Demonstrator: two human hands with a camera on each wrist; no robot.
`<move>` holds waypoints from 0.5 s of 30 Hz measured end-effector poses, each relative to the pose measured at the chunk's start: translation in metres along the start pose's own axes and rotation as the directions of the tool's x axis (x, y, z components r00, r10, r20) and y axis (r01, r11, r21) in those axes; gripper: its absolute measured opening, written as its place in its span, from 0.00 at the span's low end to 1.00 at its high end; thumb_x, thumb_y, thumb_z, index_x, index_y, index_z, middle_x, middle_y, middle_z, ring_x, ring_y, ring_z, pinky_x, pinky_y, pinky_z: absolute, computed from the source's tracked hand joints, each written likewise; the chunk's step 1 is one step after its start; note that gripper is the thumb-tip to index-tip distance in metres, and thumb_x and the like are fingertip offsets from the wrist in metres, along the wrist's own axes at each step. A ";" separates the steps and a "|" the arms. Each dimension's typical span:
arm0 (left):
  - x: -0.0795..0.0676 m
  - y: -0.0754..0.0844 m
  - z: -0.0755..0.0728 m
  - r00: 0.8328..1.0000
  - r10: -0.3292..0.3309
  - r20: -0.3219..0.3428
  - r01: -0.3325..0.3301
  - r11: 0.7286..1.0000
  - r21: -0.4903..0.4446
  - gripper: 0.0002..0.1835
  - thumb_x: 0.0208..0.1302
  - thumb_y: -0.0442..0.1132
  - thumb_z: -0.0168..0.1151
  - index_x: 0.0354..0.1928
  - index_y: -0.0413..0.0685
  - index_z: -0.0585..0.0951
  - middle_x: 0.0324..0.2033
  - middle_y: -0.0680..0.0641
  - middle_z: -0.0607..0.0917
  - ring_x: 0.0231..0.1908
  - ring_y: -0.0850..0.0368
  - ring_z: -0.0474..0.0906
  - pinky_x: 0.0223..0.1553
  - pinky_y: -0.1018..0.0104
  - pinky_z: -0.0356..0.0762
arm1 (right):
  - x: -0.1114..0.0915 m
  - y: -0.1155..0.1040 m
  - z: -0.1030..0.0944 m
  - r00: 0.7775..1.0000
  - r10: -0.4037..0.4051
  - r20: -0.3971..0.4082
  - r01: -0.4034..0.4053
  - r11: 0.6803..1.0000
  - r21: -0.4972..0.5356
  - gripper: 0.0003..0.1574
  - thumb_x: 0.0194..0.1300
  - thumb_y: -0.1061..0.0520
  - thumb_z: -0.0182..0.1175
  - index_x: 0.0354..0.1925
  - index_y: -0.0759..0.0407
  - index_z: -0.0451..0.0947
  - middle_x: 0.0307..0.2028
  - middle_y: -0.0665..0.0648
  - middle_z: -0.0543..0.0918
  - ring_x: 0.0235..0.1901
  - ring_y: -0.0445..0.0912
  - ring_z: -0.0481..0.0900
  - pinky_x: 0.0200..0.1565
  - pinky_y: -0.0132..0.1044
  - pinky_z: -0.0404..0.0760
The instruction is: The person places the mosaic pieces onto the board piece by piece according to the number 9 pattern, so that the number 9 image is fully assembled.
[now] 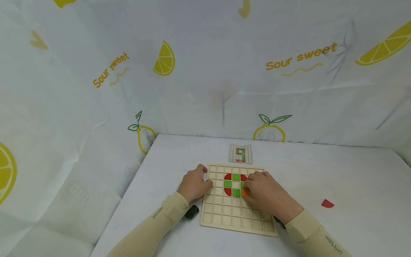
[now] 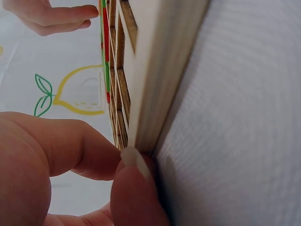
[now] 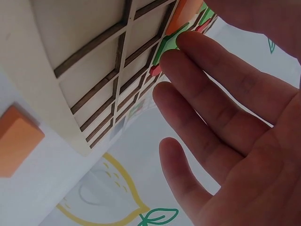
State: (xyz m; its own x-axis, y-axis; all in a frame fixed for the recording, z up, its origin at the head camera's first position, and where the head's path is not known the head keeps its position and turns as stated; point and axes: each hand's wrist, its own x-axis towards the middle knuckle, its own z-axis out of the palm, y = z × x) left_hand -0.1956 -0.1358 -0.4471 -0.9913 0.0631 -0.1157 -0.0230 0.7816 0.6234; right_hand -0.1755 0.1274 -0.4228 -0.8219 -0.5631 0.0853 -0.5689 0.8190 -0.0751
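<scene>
A wooden grid board [image 1: 221, 210] lies on the white table. My left hand [image 1: 194, 184] pinches its left edge, with thumb and finger meeting at the rim in the left wrist view. Over the board's right part, my right hand [image 1: 264, 192] has its fingers extended, the fingertips right at the tiles. In the grid, green squares [image 1: 236, 192] and red quarter-rounds [image 1: 227, 191] form a ring around a bare cell. An orange tile [image 1: 244, 192] sits at the ring's lower right, partly hidden by my right hand.
Behind the board lies a pattern card [image 1: 240, 154] with a coloured grid design. A loose red quarter-round [image 1: 327, 203] rests to the right. In the right wrist view, an orange piece [image 3: 19, 141] lies on the table beside the board. A lemon-print cloth [image 1: 208, 71] hangs behind.
</scene>
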 end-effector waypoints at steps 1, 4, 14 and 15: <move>0.000 0.000 0.000 1.000 0.002 -0.001 -0.002 1.000 -0.001 0.25 0.67 0.41 0.64 0.64 0.42 0.77 0.20 0.51 0.77 0.21 0.57 0.71 0.26 0.62 0.68 | 0.000 0.000 0.000 1.000 0.001 0.001 -0.001 1.000 0.000 0.06 0.63 0.53 0.76 0.33 0.51 0.87 0.30 0.45 0.79 0.37 0.44 0.75 0.49 0.47 0.76; 0.000 0.000 0.000 1.000 0.003 -0.002 -0.003 1.000 -0.002 0.25 0.67 0.41 0.64 0.64 0.42 0.77 0.20 0.51 0.77 0.20 0.57 0.71 0.26 0.62 0.68 | 0.000 0.000 -0.001 1.000 0.005 0.006 -0.005 1.000 0.001 0.07 0.63 0.53 0.76 0.32 0.51 0.87 0.29 0.45 0.79 0.37 0.44 0.75 0.50 0.47 0.76; 0.000 0.000 0.000 1.000 0.000 -0.002 0.000 1.000 0.004 0.25 0.67 0.41 0.64 0.64 0.42 0.77 0.19 0.51 0.77 0.21 0.57 0.71 0.26 0.62 0.68 | 0.000 -0.001 -0.001 1.000 0.012 0.023 -0.012 1.000 0.003 0.06 0.62 0.54 0.76 0.34 0.52 0.88 0.33 0.46 0.83 0.40 0.46 0.77 0.54 0.51 0.78; 0.000 0.000 0.000 1.000 -0.002 -0.003 0.002 1.000 0.004 0.25 0.67 0.41 0.64 0.64 0.42 0.77 0.19 0.51 0.77 0.21 0.57 0.71 0.26 0.62 0.68 | 0.000 -0.001 -0.001 1.000 0.008 0.021 -0.008 1.000 0.002 0.06 0.62 0.54 0.77 0.34 0.52 0.88 0.33 0.46 0.83 0.40 0.46 0.78 0.54 0.51 0.78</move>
State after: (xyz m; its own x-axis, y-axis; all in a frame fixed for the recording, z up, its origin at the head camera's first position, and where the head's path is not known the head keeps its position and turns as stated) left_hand -0.1957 -0.1356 -0.4475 -0.9916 0.0602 -0.1145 -0.0240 0.7841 0.6202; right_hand -0.1748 0.1264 -0.4218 -0.8266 -0.5591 0.0639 -0.5627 0.8231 -0.0773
